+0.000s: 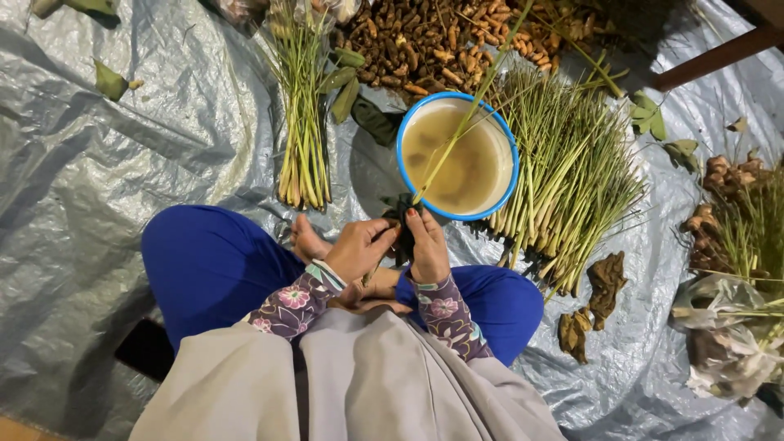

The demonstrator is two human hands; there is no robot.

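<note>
Both hands' grip, left hand, right hand, pinching lemongrass stalk base, over bowl

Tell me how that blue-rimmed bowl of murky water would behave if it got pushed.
The bowl looks nearly full, so it would probably feel heavy and slosh easily. Wide and low, it seems unlikely to tip. On the smooth plastic sheet it might slide.

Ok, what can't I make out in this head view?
- Dark bundle: mostly covered by the left hand and right hand; its kind is unclear.
- Bowl: cloudy liquid hides the bottom and the stalk's lower end.
- Root pile: cut off by the top edge.
- Bag, right: contents too crumpled to tell.
- Dark object by the knee: half hidden by clothing.
</note>
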